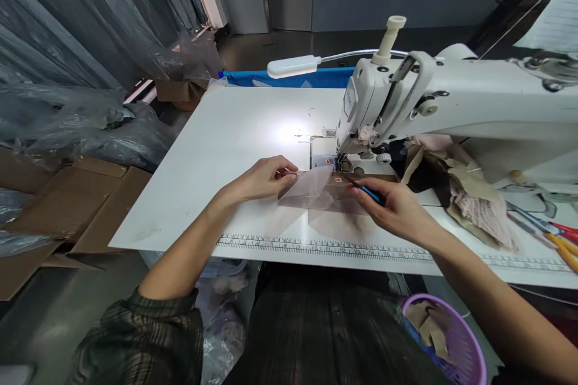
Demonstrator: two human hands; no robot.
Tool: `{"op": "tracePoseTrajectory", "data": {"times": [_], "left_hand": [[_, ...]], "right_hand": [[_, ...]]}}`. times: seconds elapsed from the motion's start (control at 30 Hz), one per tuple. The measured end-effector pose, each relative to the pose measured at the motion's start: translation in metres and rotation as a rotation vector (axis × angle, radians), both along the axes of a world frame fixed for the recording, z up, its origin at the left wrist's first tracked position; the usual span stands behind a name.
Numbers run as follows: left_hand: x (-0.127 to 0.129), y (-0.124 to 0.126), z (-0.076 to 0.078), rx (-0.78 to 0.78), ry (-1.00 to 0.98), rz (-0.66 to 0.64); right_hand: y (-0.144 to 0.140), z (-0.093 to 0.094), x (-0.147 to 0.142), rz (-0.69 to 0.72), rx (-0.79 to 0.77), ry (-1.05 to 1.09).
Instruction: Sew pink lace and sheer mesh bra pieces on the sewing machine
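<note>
At the left of the sewing machine's (361, 102) needle area, my left hand (266, 180) pinches the edge of a pale sheer fabric (311, 189). The fabric lies flat in part, with one flap lifted and folded toward the presser foot (338, 162). My right hand (391, 204) is closed around small blue-handled thread snips (371, 194), whose dark tip points left, close to the foot. A brown strip (382, 178) runs under the tip, beside the foot. My right palm is above the table, just right of the fabric.
A ruler tape (293, 245) runs along the front edge of the white table (180, 192). Fabric scraps (474, 192) and orange-handled scissors (564, 249) lie at the right. A lamp (293, 66) hangs over the table. Below stands a purple basket (469, 337); cardboard boxes (76, 204) are at left.
</note>
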State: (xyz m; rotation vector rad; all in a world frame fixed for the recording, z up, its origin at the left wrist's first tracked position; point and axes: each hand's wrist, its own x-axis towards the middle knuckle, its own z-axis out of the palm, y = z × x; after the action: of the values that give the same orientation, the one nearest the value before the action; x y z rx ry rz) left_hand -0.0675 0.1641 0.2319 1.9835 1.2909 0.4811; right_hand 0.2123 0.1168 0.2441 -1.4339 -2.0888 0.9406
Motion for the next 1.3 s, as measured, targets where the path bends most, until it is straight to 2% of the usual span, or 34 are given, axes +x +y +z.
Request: {"op": "tracePoseTrajectory", "data": {"times": [0.13,0.27,0.4,0.5,0.6,0.87,1.1,1.3], "left_hand": [[0.005,-0.001,-0.007,0.162,0.077,-0.079],[0.009,0.003,-0.009,0.242,0.072,-0.066],[0.011,0.016,-0.008,0.121,-0.074,-0.046],[0.014,0.025,-0.008,-0.018,-0.185,-0.054],[0.017,0.030,-0.008,-0.092,-0.267,-0.070],[0.019,0.028,-0.006,-0.159,-0.291,-0.085],[0.020,0.029,-0.007,-0.166,-0.304,-0.075],[0.019,0.028,-0.001,-0.202,-0.290,-0.110]], "right_hand": [[0.019,-0.003,-0.024,0.102,0.039,0.011],[0.040,-0.007,-0.039,0.097,0.055,-0.027],[0.054,-0.005,-0.047,0.103,0.105,-0.124],[0.058,-0.002,-0.049,0.112,0.112,-0.222],[0.060,-0.001,-0.051,0.116,0.121,-0.289],[0.062,-0.001,-0.051,0.123,0.159,-0.379],[0.065,-0.004,-0.051,0.141,0.154,-0.365],[0.067,-0.006,-0.052,0.154,0.155,-0.390]]}}
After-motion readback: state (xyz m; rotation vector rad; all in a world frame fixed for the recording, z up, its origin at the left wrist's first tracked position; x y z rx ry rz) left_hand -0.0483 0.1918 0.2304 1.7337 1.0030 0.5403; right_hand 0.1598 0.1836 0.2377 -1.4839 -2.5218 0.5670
